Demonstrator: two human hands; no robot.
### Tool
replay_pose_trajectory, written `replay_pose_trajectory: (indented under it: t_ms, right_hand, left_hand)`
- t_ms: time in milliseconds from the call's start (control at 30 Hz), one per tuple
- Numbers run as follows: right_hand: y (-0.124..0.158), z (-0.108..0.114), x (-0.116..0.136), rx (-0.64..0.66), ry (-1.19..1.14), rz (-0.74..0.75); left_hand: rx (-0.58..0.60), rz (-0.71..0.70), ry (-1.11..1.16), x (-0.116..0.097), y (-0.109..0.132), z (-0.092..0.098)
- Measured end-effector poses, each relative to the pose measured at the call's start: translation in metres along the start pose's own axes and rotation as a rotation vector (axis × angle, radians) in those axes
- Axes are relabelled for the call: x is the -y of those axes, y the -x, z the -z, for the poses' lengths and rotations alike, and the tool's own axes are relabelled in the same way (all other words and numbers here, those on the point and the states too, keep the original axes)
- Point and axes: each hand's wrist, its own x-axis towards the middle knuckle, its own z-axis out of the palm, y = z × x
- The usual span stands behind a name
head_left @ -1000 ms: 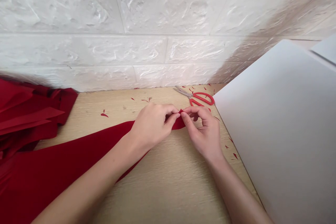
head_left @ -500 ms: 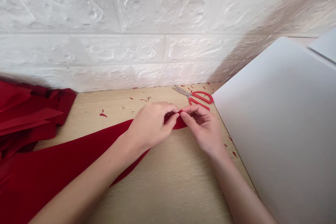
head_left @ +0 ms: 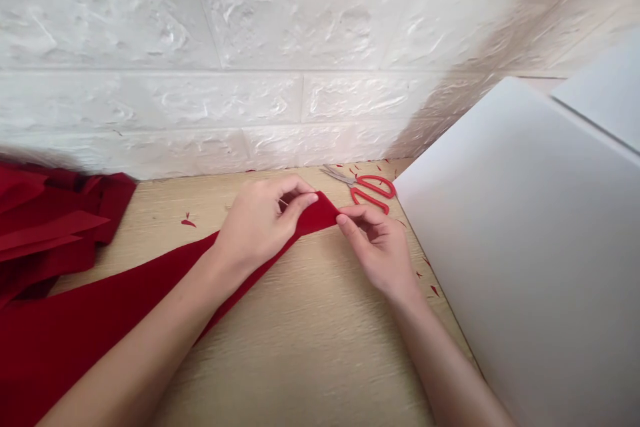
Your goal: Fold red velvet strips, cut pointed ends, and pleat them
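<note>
A long strip of red cloth [head_left: 115, 300] runs from the lower left to the middle of the wooden table [head_left: 300, 347]. My left hand [head_left: 265, 217] pinches its upper edge near the narrow end, between thumb and forefinger. At the right tip of the cloth, my right hand [head_left: 377, 243] holds the corner between thumb and fingers. The short stretch between both hands is spread flat and slants down to the right. Scissors with red handles [head_left: 373, 190] lie just behind my right hand, their blades pointing left.
More red cloth is heaped [head_left: 45, 227] at the left. A white textured wall [head_left: 250, 40] rises behind the table. Large white panels [head_left: 530, 233] stand at the right. Small red scraps [head_left: 188, 221] are scattered over the tabletop.
My hands have moved apart, the left one going left and slightly up. The cloth end between them is now stretched out instead of bunched. The whole view has shifted slightly.
</note>
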Motion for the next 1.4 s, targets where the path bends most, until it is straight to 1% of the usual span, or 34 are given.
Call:
replay_pose_trajectory:
  t_ms: [100, 233, 333, 433, 533, 633, 800, 933, 1033, 1133, 1233, 1333, 1400]
  right_hand:
    - [0.001, 0.000, 0.001, 0.001, 0.002, -0.019]
    - [0.001, -0.001, 0.001, -0.029, 0.019, -0.026]
    - [0.001, -0.002, -0.001, -0.038, -0.003, -0.027]
    - [0.002, -0.002, -0.002, 0.017, -0.051, -0.033]
    - [0.002, -0.004, -0.001, 0.070, -0.090, -0.043]
    - [0.001, -0.005, 0.001, 0.053, -0.109, -0.035]
    - [0.002, -0.005, 0.001, 0.053, -0.194, -0.064]
    - [0.005, -0.006, -0.001, 0.042, -0.264, -0.044]
    - [0.005, -0.008, 0.001, 0.024, -0.242, -0.090]
    - [0.003, -0.010, 0.005, 0.024, -0.263, -0.141]
    - [0.001, -0.014, 0.011, 0.050, -0.341, -0.155]
    - [0.000, -0.019, 0.018, 0.036, -0.394, -0.127]
    - [0.000, -0.022, 0.023, 0.016, -0.396, -0.089]
  left_hand:
    - [-0.040, -0.025, -0.075, 0.000, 0.000, 0.003]
    - [-0.056, -0.046, -0.124, -0.001, 0.000, 0.001]
    - [-0.052, -0.031, -0.135, -0.002, 0.000, 0.000]
    - [-0.037, -0.010, -0.093, -0.004, 0.000, 0.000]
    - [-0.018, -0.023, -0.065, -0.009, 0.000, 0.002]
    - [-0.003, -0.041, -0.098, -0.014, -0.003, 0.004]
    - [0.034, -0.081, -0.206, -0.019, -0.011, 0.008]
    - [0.087, -0.051, -0.152, -0.021, -0.015, 0.013]
    - [0.109, -0.036, -0.126, -0.025, -0.017, 0.018]
    - [0.102, -0.069, -0.197, -0.032, -0.020, 0.023]
    - [0.093, -0.099, -0.307, -0.040, -0.027, 0.026]
    - [0.086, -0.089, -0.379, -0.047, -0.033, 0.028]
    - [0.084, -0.083, -0.381, -0.050, -0.036, 0.031]
